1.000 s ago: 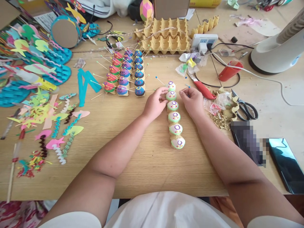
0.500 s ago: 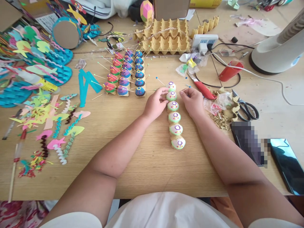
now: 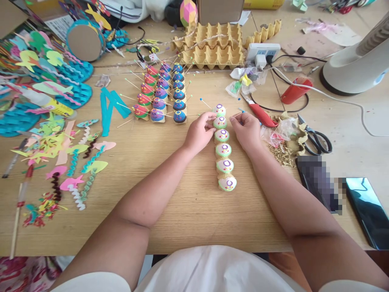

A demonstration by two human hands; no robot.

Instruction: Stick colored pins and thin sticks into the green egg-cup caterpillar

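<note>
**Brace lightly, push straight**

Left hand, fingers half-curled, touches the white-topped strip near its far end on the tabletop; grip unclear. Right hand, nearly closed, seemingly pinches a blue-tipped stick. I'd press gently, sparing the card.

Looks like a craft workspace, with paper fish, scissors, colourful scraps, egg trays and a row of decorated cups on a wooden table.
</note>
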